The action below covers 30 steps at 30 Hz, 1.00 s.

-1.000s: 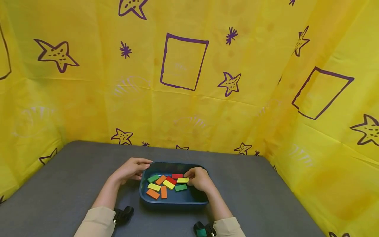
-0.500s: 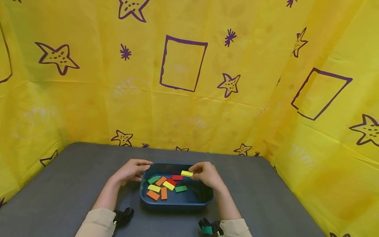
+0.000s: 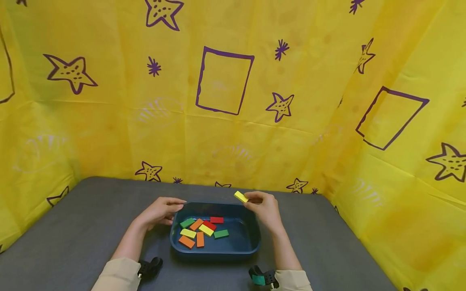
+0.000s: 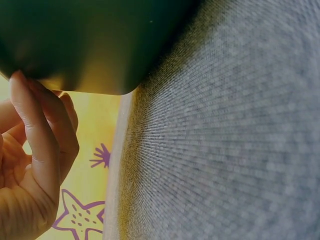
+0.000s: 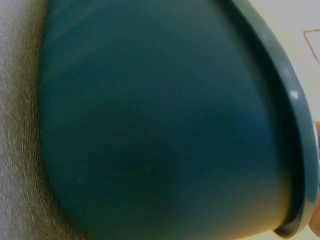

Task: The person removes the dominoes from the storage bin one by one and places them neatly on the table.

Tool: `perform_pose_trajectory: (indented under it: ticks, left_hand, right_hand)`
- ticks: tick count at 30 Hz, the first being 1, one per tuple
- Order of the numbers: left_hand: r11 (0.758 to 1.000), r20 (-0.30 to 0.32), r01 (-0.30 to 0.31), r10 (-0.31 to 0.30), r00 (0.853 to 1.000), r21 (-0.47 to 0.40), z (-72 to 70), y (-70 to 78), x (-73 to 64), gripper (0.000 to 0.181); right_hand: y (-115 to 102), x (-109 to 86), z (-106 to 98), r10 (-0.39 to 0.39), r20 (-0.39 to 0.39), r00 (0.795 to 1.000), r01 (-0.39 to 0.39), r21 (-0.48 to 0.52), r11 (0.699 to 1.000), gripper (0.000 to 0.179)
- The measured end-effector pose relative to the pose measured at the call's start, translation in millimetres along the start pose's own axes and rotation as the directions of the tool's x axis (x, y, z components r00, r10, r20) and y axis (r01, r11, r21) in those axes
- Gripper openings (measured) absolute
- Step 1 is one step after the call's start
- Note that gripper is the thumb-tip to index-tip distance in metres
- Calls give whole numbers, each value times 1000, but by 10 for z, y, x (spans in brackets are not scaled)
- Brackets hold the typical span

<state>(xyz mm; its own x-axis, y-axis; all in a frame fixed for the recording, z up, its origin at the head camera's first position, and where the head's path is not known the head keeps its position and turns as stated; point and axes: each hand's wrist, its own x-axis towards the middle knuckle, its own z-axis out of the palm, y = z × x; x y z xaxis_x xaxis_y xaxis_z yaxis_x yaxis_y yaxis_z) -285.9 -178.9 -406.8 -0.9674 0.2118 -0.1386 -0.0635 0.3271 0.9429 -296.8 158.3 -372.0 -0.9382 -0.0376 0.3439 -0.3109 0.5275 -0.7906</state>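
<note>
A dark blue plastic tub (image 3: 240, 245) stands on the table. Several small flat rectangular blocks lie in it: two yellow, such as the yellow block (image 3: 206, 230), plus red (image 3: 217, 220), orange (image 3: 200, 239) and green blocks (image 3: 221, 234). My left hand (image 3: 160, 211) holds the tub's left rim; in the left wrist view its fingertips (image 4: 19, 82) meet the rim. Above the back right rim my right hand (image 3: 265, 208) pinches a yellow block (image 3: 240, 197) between thumb and fingers. The tub's wall (image 5: 150, 125) fills most of the right wrist view and hides that grip.
The table (image 3: 320, 242) has a dark grey cloth-like top. Yellow curtains (image 3: 233, 141) with purple stars and squares hang behind it and at both sides. Black camera straps (image 3: 150, 267) sit on both wrists.
My right hand has lifted a yellow block out of the tub, moving up and to the right past the back rim. The left hand keeps its place on the left rim.
</note>
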Motion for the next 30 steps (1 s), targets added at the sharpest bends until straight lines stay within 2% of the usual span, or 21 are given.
perform_pose_trajectory:
  ticks: [5, 9, 12, 15, 19, 30]
  left_hand:
    - [1000, 11, -11, 11, 1000, -2, 0, 19, 13, 47]
    - [1000, 7, -13, 13, 1000, -2, -9, 28, 17, 47]
    - [1000, 5, -9, 9, 1000, 1, -9, 22, 17, 47]
    - [1000, 4, -6, 6, 1000, 1, -4, 9, 16, 47]
    - [1000, 1, -6, 6, 1000, -1, -1, -2, 3, 47]
    - [1000, 9, -12, 12, 1000, -6, 4, 0, -21, 48]
  right_hand:
    - [95, 36, -61, 1, -157, 988, -2, -6, 1000, 24]
    - [198, 67, -89, 6, -300, 954, -21, -47, 999, 26]
    - [289, 69, -101, 48, -372, 927, -81, -73, 994, 26]
    - [391, 65, -100, 99, -391, 915, -142, -82, 986, 24]
    - [528, 63, -79, 144, -389, 910, -191, -85, 978, 23]
    - [815, 34, -29, 191, -413, 891, -259, -114, 959, 23]
